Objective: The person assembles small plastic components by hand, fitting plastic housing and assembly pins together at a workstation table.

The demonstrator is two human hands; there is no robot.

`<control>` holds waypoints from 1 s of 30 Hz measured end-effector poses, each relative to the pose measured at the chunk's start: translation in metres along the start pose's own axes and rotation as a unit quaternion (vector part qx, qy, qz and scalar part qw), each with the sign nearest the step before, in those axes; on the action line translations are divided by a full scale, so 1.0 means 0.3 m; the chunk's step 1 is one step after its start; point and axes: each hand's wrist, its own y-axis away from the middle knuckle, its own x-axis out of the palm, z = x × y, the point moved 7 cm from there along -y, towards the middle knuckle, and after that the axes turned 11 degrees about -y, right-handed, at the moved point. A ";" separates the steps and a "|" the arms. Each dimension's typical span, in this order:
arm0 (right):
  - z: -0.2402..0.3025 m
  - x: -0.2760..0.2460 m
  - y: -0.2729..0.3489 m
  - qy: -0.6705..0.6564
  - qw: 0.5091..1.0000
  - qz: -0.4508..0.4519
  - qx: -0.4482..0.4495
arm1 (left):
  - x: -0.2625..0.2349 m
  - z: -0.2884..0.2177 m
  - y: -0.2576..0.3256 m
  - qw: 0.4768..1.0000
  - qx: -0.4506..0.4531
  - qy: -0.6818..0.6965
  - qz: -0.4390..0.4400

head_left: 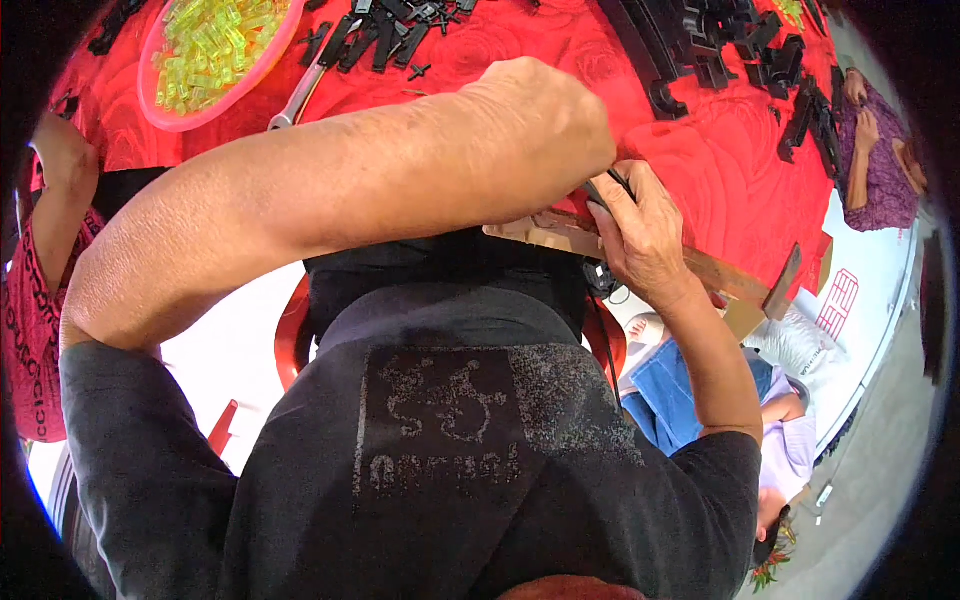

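Note:
My left forearm reaches across from the left, and my left hand (545, 110) is balled over the red-covered table. Its fingers are turned away from view, so what they hold cannot be made out. Just beside it, my right hand (648, 228) is closed, with a thin black piece (622, 183) pinched between thumb and fingers. The left wrist partly covers that piece, and its full shape is hidden. Below the hands runs a wooden strip (715, 272) along the table's near edge, close to my lap.
At the far left stands a pink basin (178, 122) full of clear yellow-green pieces. A silver-handled tool (298, 100) lies near small black parts (385, 40). Longer black parts (640, 50) are at the far right. Other people sit at left (60, 190), right (880, 160) and lower right (785, 430).

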 end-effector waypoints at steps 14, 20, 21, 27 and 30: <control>-0.002 0.005 0.010 0.007 0.999 0.008 0.039 | 0.068 0.037 0.063 0.992 -0.101 0.078 -0.020; 0.001 0.008 0.012 0.029 0.999 0.005 0.032 | 0.044 0.093 0.137 0.978 -0.156 0.115 -0.074; -0.002 0.010 0.013 0.029 0.999 0.005 0.032 | 0.041 0.098 0.145 0.978 -0.157 0.114 -0.075; 0.001 0.011 0.014 0.013 0.999 -0.012 0.031 | 0.056 0.119 0.168 0.970 -0.186 0.136 -0.074; 0.009 0.007 0.013 0.023 0.999 -0.012 0.038 | 0.057 0.114 0.176 0.963 -0.179 0.154 -0.133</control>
